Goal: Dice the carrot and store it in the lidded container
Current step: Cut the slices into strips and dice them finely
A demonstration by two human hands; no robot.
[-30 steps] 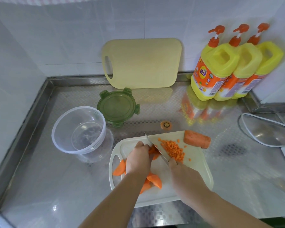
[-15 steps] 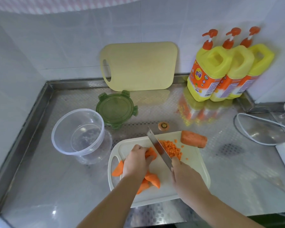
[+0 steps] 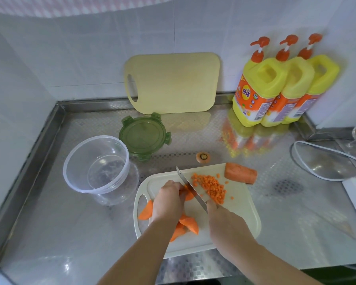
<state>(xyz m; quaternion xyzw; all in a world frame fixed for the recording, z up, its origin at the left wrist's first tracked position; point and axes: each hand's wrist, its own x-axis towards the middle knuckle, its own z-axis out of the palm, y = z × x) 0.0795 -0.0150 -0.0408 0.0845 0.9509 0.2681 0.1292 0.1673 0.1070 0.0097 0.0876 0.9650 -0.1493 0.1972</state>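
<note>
1. Closer than before, knife [image 3: 191, 189] now lies just beside left hand [image 3: 168, 199], which pins carrot piece [image 3: 187, 196] on cutting board [image 3: 240, 212].
2. Keep fingertips tucked; cut narrow, even strips.
3. Right hand [image 3: 224, 223] grips knife handle; diced carrot [image 3: 212, 186] lies right of blade.

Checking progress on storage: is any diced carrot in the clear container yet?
No, the clear container holds no carrot; the diced carrot lies piled on the white cutting board.
</note>
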